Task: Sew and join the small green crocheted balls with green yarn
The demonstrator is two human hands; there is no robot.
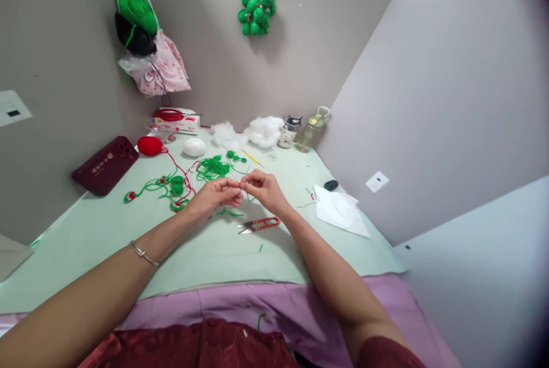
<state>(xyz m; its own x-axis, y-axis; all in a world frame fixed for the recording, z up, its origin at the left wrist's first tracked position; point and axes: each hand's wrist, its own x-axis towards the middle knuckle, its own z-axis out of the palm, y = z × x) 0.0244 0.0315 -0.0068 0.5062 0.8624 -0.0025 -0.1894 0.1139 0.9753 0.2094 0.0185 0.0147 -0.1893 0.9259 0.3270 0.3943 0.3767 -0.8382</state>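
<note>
My left hand (217, 194) and my right hand (265, 190) meet fingertip to fingertip above the middle of the table. Both are closed in a pinch; what they hold is too small to make out, though thin dark strands show close by. Under them lie orange-handled thread snips (260, 223), blades pointing left, beside green yarn scraps (229, 213). Just beyond the left hand is a tangled heap of green yarn (213, 168). Left of that hand lie small green crocheted pieces (176, 185) with red and white parts, and loose red yarn (174, 158).
At the back are a red yarn ball (150, 146), a white yarn ball (194, 147), fluffy stuffing (263, 131), a cup (288, 134) and a bottle (312, 132). A yellow-handled crochet hook (254, 159) lies nearer. White paper (341, 209) is at right, a maroon phone case (106, 166) at left.
</note>
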